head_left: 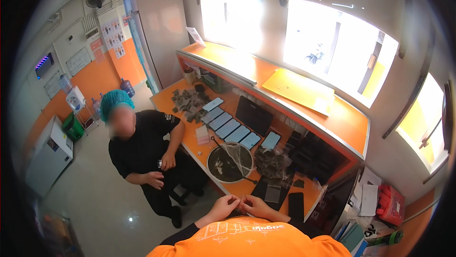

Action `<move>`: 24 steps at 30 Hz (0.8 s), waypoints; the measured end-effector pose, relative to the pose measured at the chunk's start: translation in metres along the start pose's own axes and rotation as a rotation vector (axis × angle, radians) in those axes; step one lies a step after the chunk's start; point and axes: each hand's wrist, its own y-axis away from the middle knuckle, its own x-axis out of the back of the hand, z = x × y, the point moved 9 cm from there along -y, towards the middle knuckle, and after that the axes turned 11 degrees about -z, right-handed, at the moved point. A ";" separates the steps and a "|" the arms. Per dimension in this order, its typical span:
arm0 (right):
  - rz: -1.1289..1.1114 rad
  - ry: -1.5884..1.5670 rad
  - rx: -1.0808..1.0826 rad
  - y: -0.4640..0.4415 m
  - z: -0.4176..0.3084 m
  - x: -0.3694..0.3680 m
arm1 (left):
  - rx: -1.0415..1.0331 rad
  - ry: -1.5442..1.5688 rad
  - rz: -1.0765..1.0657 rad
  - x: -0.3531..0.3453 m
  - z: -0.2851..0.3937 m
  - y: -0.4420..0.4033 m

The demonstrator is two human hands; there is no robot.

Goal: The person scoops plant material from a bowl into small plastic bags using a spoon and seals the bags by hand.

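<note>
My left hand (pixel 225 206) and my right hand (pixel 257 208) meet close to my chest at the table's front edge. The fingers of both are pinched together, and whatever lies between them is too small to make out. Just beyond them is a round metal basin (pixel 216 177) of dark loose material, with a mesh strainer (pixel 242 158) and a long dark rod across it. Beside my right hand lie a small flat packet (pixel 273 194) on a dark mat and a black phone (pixel 296 205). A heap of small dark-filled packets (pixel 274 166) sits behind the mat.
Several phones (pixel 225 129) with lit screens lie in a row by a black laptop (pixel 254 115). More packets (pixel 190 104) are piled at the far end. A seated person (pixel 145 150) in black is to the left. An orange shelf (pixel 237 67) runs behind the table (pixel 190 138).
</note>
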 end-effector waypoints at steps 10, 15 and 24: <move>0.019 0.354 -0.038 0.002 -0.013 0.002 | 0.025 -0.030 0.002 -0.005 -0.005 0.002; -0.066 0.046 -0.030 -0.002 0.014 -0.001 | -0.003 -0.040 -0.028 -0.004 -0.018 -0.003; 0.087 0.440 0.044 -0.002 -0.009 0.006 | 0.008 0.007 -0.013 -0.012 -0.001 0.000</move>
